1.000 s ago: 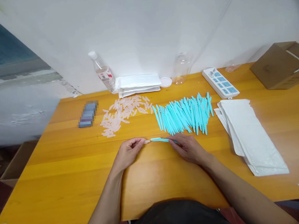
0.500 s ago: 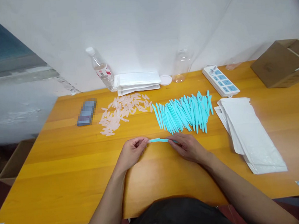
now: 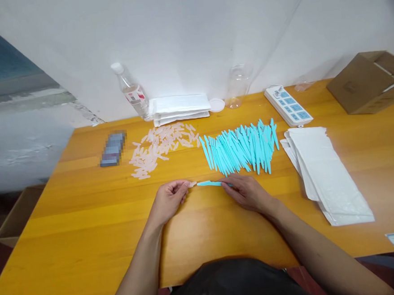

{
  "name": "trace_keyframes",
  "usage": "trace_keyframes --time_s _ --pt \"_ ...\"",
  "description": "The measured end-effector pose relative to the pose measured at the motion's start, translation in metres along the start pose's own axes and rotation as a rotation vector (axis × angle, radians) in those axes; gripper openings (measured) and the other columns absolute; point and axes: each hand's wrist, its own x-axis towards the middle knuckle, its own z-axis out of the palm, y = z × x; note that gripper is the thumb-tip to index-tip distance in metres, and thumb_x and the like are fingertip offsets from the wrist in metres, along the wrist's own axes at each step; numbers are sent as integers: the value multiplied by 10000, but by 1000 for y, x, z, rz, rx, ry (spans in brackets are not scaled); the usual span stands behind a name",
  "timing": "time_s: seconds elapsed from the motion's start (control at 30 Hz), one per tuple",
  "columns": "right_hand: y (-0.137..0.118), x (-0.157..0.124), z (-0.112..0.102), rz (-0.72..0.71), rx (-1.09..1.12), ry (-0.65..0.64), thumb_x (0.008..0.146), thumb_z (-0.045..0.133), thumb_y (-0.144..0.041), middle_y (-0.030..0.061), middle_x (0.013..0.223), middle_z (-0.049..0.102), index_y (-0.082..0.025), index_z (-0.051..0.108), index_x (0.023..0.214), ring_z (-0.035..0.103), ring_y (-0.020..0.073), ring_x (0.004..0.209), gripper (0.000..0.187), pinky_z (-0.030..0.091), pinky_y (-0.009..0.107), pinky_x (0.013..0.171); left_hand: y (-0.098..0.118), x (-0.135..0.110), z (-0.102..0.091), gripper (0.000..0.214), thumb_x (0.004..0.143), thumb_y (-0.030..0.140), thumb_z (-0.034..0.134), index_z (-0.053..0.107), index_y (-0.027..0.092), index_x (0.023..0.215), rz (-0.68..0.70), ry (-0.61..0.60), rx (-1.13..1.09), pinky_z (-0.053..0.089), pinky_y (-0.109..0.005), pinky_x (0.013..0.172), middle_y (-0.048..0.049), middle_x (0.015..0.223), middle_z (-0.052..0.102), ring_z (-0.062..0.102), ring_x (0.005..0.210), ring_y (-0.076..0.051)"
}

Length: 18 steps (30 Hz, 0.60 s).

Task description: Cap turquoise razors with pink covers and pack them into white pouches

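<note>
Head view: my left hand [image 3: 169,200] pinches a pale cap [image 3: 193,184] in its fingers, my right hand [image 3: 249,192] a blue razor [image 3: 209,183]; ends just apart, best kept in line.

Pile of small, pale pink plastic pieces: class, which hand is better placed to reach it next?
Probably the left hand: though pinching one piece, it is nearer the pink pile; the right hand, holding a turquoise plastic stick, sits farther away.
</note>
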Motion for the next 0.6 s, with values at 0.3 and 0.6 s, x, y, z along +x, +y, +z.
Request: trace_keyframes --time_s 0.3,0.6 --pt "-3 -2 4 -22 -34 -52 1033 451 -307 74 905 732 -202 707 1104 664 167 790 286 483 272 701 9 -7 23 401 938 530 562 711 160 900 57 -105 181 358 -228 509 0 662 591 480 539 -109" --pt "-15 -4 18 -165 -201 -27 989 550 -297 56 794 616 -249 776 952 549 170 748 234 417 297 698 -9 -35 22 182 983 275 526 700 221 991 571 53 809 457 -383 833 -88 920 657 594 912 -235"
